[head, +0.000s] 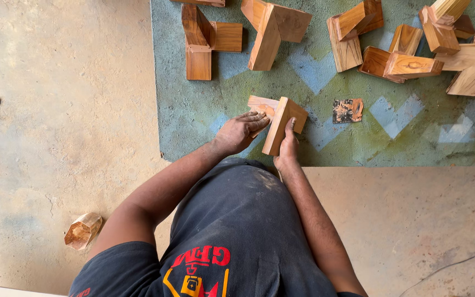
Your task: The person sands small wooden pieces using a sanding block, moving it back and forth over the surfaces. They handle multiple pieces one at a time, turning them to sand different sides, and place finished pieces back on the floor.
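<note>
I note several joined wooden pieces (347,41) scattered across a worn green mat (193,121), a scrap of sandpaper (348,110) lying flat among them, and a small faceted wooden offcut (83,231) well apart on the concrete floor (56,110).

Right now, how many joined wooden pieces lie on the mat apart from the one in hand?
About 6: far left, centre top, centre right, a low pair, upper right, right edge. They overlap and some are cropped, so the count is uncertain.
</note>
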A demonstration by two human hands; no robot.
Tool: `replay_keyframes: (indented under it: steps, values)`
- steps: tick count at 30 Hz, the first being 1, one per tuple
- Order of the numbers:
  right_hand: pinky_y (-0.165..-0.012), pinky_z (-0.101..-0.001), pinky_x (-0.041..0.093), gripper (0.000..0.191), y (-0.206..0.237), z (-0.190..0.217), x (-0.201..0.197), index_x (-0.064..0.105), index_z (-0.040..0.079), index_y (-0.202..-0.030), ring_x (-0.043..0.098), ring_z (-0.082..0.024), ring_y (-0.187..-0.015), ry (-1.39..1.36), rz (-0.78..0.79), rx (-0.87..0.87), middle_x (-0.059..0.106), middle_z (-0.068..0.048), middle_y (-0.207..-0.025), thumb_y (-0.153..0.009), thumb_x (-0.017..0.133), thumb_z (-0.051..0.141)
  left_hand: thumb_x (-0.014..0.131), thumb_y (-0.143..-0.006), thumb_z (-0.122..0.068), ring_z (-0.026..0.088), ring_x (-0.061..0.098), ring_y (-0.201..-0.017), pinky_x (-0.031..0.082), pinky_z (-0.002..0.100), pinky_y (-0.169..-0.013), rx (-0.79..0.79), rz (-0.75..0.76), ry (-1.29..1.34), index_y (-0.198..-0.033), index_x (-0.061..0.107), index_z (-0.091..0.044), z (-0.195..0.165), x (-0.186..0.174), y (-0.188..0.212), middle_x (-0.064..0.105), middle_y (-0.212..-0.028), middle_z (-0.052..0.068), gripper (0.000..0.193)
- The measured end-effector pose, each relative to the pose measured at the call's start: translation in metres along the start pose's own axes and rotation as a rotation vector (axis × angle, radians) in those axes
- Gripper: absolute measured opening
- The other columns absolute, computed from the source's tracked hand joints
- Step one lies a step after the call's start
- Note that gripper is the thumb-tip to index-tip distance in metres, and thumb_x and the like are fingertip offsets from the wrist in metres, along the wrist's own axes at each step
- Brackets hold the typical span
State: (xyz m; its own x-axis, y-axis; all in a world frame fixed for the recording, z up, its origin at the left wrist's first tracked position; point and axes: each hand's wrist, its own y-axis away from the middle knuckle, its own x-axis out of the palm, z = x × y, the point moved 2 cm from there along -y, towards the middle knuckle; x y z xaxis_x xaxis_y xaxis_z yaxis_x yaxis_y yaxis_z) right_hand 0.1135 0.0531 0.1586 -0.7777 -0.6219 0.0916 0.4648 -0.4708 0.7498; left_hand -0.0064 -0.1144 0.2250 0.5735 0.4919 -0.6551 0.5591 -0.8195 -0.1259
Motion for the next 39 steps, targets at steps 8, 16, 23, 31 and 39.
replay_keyframes:
  steps: [8,16,23,31,39]
  values:
    - [-0.101,-0.0443,0.053,0.089,-0.001,0.002,-0.001,0.046,0.007,-0.147,0.061,-0.022,-0.120,0.065,0.001,0.002,0.059,-0.015,-0.127,-0.091,0.042,0.077,0.060,-0.102,-0.026,0.027,0.066,-0.118,0.055,0.040,-0.101,-0.246,0.034,0.108,-0.143,0.060,-0.018,0.002,-0.039,-0.026,0.067,-0.136,0.010,0.042]
    - [-0.101,-0.0457,0.051,0.094,-0.003,0.004,-0.001,0.045,0.003,-0.149,0.058,-0.024,-0.121,0.000,0.037,-0.014,0.056,-0.016,-0.129,-0.090,0.047,0.077,0.062,-0.101,-0.022,0.029,0.065,-0.120,0.051,0.044,-0.102,-0.030,0.188,0.042,-0.130,0.071,-0.016,0.006,-0.035,-0.008,0.070,-0.129,0.010,0.030]
    - [-0.104,-0.0461,0.051,0.095,0.002,0.000,-0.004,0.044,0.004,-0.148,0.059,-0.023,-0.123,0.028,-0.013,0.010,0.057,-0.015,-0.131,-0.088,0.048,0.078,0.064,-0.099,-0.025,0.026,0.066,-0.121,0.054,0.041,-0.103,-0.083,0.018,0.027,-0.130,0.069,-0.014,-0.003,-0.021,-0.017,0.070,-0.132,0.008,0.033]
    - [-0.104,-0.0467,0.051,0.091,0.000,-0.011,-0.010,0.041,0.004,-0.147,0.058,-0.023,-0.123,0.103,-0.054,0.034,0.055,-0.016,-0.126,-0.091,0.041,0.077,0.061,-0.103,-0.024,0.024,0.066,-0.121,0.056,0.040,-0.102,-0.161,-0.013,0.004,-0.130,0.071,-0.018,0.014,-0.032,-0.021,0.071,-0.132,0.004,0.030]
    - [-0.100,-0.0456,0.052,0.077,0.002,-0.006,-0.007,0.054,0.004,-0.137,0.061,-0.023,-0.113,-0.031,0.032,-0.034,0.063,-0.009,-0.115,-0.096,0.050,0.069,0.063,-0.099,-0.023,0.027,0.068,-0.116,0.055,0.041,-0.096,-0.064,0.042,-0.042,-0.129,0.072,-0.016,-0.002,-0.028,0.010,0.071,-0.128,0.008,0.031]
